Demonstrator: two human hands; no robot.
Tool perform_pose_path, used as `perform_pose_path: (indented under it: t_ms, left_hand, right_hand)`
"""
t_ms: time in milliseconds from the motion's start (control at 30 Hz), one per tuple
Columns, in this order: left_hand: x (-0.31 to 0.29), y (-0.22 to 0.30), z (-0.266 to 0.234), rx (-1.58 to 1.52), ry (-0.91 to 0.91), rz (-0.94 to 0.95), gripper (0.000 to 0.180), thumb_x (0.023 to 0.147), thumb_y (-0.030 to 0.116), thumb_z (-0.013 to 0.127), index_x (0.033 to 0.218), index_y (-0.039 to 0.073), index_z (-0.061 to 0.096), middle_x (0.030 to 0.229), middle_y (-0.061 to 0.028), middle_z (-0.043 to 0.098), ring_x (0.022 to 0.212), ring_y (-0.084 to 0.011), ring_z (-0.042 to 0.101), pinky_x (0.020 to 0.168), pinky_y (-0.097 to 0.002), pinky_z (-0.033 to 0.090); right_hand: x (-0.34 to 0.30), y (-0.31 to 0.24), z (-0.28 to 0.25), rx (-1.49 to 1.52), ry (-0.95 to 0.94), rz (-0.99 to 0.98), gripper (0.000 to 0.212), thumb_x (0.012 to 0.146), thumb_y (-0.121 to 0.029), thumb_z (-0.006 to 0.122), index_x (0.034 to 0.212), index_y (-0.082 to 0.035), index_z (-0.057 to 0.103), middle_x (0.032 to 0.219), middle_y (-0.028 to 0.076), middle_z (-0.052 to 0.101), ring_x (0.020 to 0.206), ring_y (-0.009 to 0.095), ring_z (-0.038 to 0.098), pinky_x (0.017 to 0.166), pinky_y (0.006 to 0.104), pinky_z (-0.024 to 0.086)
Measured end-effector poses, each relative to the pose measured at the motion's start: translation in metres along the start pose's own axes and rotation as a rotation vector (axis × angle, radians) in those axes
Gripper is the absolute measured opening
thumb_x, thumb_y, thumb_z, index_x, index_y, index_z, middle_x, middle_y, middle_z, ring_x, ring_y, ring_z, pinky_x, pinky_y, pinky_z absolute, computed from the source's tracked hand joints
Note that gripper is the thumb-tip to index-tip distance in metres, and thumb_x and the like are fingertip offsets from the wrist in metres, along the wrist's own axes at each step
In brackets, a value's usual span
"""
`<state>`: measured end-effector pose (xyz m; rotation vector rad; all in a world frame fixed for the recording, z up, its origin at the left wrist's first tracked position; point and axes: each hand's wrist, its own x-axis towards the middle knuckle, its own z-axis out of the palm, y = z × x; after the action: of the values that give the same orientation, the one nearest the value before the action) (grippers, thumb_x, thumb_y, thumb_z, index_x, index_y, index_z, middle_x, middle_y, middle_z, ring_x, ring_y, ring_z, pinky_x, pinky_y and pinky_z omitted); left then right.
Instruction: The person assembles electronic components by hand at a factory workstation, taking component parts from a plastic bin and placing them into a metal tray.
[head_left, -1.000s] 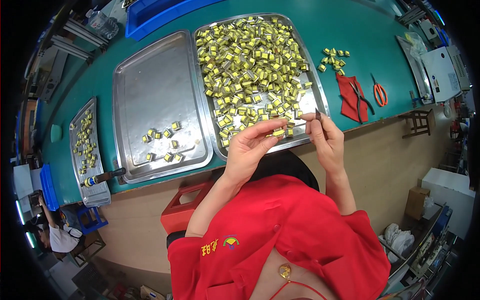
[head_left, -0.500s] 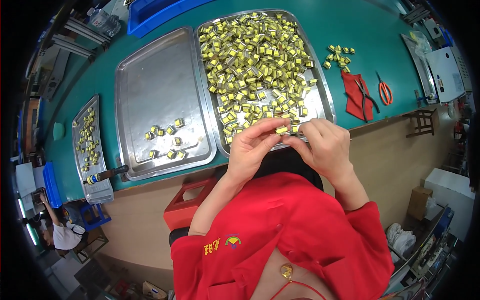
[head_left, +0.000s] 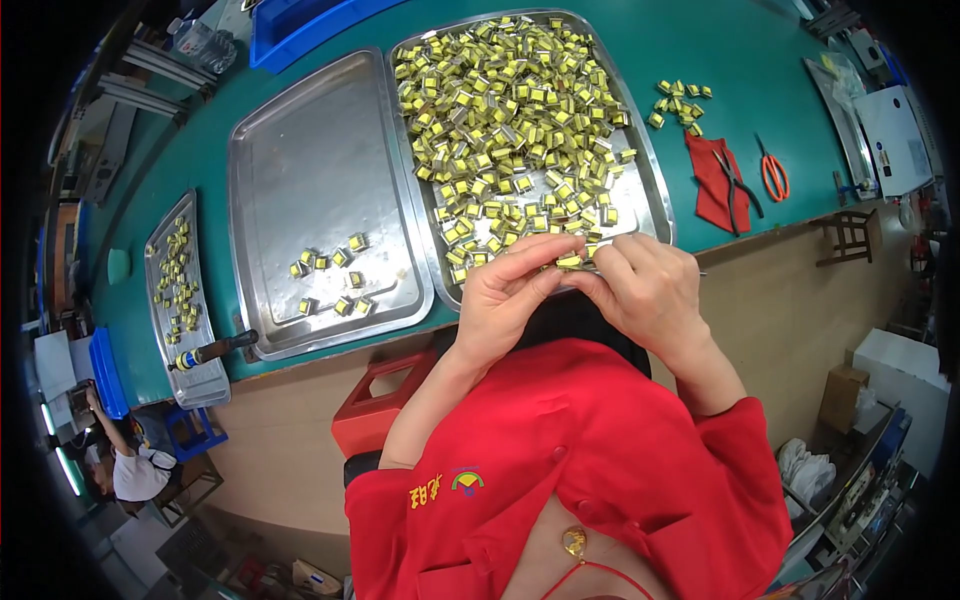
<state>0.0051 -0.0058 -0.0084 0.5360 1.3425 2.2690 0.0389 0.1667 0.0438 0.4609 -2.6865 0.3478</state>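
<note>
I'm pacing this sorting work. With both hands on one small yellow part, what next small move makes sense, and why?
Probably carry the small yellow part, pinched between left hand and right hand, left to the sparse steel tray, where a few similar parts lie apart from the heaped steel tray.

Shiny dented metal tray [head_left: 330, 170], matt teal tabletop [head_left: 700, 40], red cloth [head_left: 712, 180].

Yellow-and-grey parts [head_left: 515, 130] are gleaming on a silver tray [head_left: 650, 190] — the worktop [head_left: 740, 60] is showing teal, a red cloth [head_left: 712, 180] is lying beside orange-handled scissors [head_left: 773, 172], and a red sleeve [head_left: 720, 470] — plain — is filling the foreground.
</note>
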Motion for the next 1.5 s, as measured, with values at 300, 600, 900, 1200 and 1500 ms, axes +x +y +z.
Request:
perform_pose_path:
  t_ms: [300,600,900,1200,1500]
  left_hand:
    - [0.000,0.001,0.001,-0.014,0.012,-0.025,0.030,0.090,-0.004,0.050,0.119,-0.003,0.056,0.122,-0.0127,0.054,0.118,-0.0191,0.048,0.095,-0.0286,0.046]
    - [-0.001,-0.001,-0.001,-0.411,0.071,-0.131,0.029,0.095,0.005,0.046,0.123,-0.001,0.049,0.119,-0.0115,0.056,0.103,-0.0165,0.056,0.091,-0.0285,0.047]
    - [-0.001,-0.003,-0.001,-0.501,0.085,-0.116,0.024,0.097,0.012,0.044,0.117,0.001,0.054,0.107,-0.0080,0.057,0.086,-0.0098,0.054,0.079,-0.0240,0.045]
    - [-0.004,-0.005,0.001,-0.392,0.112,-0.125,0.024,0.097,0.013,0.046,0.114,0.000,0.056,0.107,-0.0078,0.059,0.087,-0.0084,0.054,0.075,-0.0222,0.045]
    - [-0.002,-0.004,0.002,-0.356,0.100,-0.154,0.025,0.097,0.013,0.047,0.114,-0.002,0.057,0.106,-0.0077,0.060,0.084,-0.0077,0.053,0.072,-0.0216,0.043]
  right_hand:
    - [0.002,-0.001,-0.003,0.004,0.012,0.004,0.035,0.077,-0.035,0.068,0.064,-0.009,0.048,0.057,0.003,0.045,0.050,0.019,0.051,0.043,0.0323,0.038]
    - [-0.002,0.012,-0.005,0.378,-0.003,0.185,0.029,0.077,-0.027,0.071,0.071,-0.005,0.054,0.061,0.006,0.052,0.049,0.023,0.050,0.044,0.0316,0.038]
    - [0.006,0.006,-0.006,0.151,0.024,-0.016,0.035,0.072,-0.036,0.072,0.067,-0.008,0.052,0.058,0.005,0.046,0.050,0.022,0.049,0.043,0.0338,0.036]
    - [0.010,0.003,-0.007,0.034,0.081,-0.097,0.042,0.069,-0.042,0.072,0.061,-0.010,0.048,0.056,0.002,0.040,0.048,0.018,0.046,0.041,0.0309,0.034]
    - [0.011,0.006,-0.004,0.017,0.079,-0.147,0.042,0.067,-0.041,0.073,0.059,-0.011,0.046,0.056,0.000,0.039,0.048,0.015,0.045,0.041,0.0296,0.034]
